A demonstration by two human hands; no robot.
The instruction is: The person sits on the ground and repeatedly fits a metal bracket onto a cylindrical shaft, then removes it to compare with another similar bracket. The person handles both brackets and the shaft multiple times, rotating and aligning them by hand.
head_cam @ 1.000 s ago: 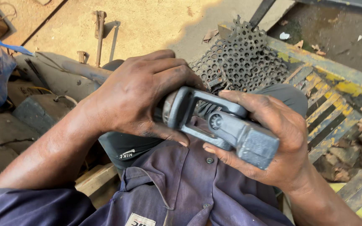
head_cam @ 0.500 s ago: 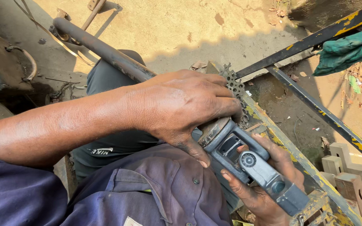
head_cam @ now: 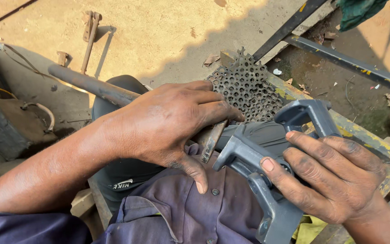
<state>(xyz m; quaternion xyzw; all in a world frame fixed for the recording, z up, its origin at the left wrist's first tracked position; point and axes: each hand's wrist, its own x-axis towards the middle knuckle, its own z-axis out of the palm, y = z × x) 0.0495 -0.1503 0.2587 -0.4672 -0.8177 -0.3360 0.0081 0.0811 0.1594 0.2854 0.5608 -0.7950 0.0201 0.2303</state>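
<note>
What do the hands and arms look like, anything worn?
Both hands bare: left hand, right hand. No gloves, rings or watch visible. Grime on fingers and knuckles. Left forearm bare, dark blue sleeve pushed up near the elbow. Right wrist bare.

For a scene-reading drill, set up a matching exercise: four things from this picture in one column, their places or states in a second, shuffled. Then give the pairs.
Things:
1. grey metal casting
2. perforated metal sheet
3. rusty pipe
4. hammer

Places or states:
A. lying alone on the sandy ground, far from the hands
B. gripped by the right hand
C. passing under the left hand and forearm
D. just beyond the left fingertips, full of round holes

Pairs: 1-B, 2-D, 3-C, 4-A
</note>
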